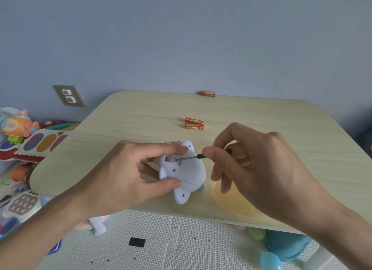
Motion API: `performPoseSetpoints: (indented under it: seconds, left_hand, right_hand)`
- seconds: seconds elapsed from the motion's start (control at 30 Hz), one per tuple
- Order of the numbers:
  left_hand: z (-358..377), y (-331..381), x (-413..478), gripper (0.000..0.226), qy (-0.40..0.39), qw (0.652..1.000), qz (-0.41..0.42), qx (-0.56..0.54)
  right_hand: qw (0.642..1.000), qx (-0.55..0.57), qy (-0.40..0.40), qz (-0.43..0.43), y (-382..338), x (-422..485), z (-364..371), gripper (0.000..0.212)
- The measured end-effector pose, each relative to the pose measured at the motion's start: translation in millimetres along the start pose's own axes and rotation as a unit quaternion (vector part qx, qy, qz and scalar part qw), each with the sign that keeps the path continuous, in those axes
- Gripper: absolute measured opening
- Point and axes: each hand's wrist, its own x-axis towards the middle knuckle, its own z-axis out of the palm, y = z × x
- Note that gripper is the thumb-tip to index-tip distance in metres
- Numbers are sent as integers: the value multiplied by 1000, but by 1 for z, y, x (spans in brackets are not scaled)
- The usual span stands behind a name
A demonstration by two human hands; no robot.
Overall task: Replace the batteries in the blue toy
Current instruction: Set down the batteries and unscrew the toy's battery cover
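The blue toy point(182, 172), a pale blue plastic figure with flat rounded flaps, sits at the centre of the frame, above the near edge of the table point(120, 118). Its underside faces the camera, and an opening there exposes a small orange-red part. The left hand point(128, 173) comes in from the lower left and grips the toy: the thumb presses its lower side and the fingers wrap over its top and far side. The right hand point(259, 167) comes in from the lower right, just right of the toy and apart from it. Its thumb and fingers are pinched on the black handle of a small screwdriver point(191, 157). The metal shaft runs leftward from the fingertips, and its tip meets a recess beside the opening.

Two orange batteries point(194, 123) lie side by side on the table above the toy, in the middle of the frame. A third battery point(208, 94) lies alone at the far edge of the table, near the blue-grey wall. A wall outlet point(69, 96) shows in the upper left. Colourful toys point(22, 140) crowd the left edge of the frame, below the outlet. A white textured floor mat point(181, 241) fills the bottom of the frame.
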Motion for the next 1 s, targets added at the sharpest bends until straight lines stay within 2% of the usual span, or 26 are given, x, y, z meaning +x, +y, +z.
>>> performPoseSetpoints:
  seconds: [0.07,0.1,0.3,0.4,0.5,0.6,0.7,0.83,1.0]
  left_hand:
    - [0,0,0,57,-2,1000,1,-2]
    - [0,0,0,57,-2,1000,2,-3]
    - [0,-1,1,56,0,1000,1,-7]
    - [0,-1,1,56,5,1000,2,-9]
    - [0,-1,1,57,-3,1000,4,-14]
    - [0,-2,0,56,-5,1000,-2,-27]
    - [-2,-2,0,57,-4,999,-6,-33]
    - [-2,-6,1,56,-2,999,-10,-42]
    - [-2,-15,2,57,21,998,6,-50]
  right_hand:
    - [999,-26,28,-5,-1,1,0,30]
    - [999,-28,38,-11,0,2,-1,29]
    - [999,33,8,-26,6,-3,-1,2]
    - [999,37,2,-23,8,-3,-2,17]
    - [999,-6,13,-37,7,-2,-2,13]
    - [996,-68,24,-55,6,0,3,36]
    - [995,-73,31,-64,5,2,0,46]
    - [999,-11,48,-19,8,3,-29,33]
    - [984,-118,111,78,68,-17,-81,21]
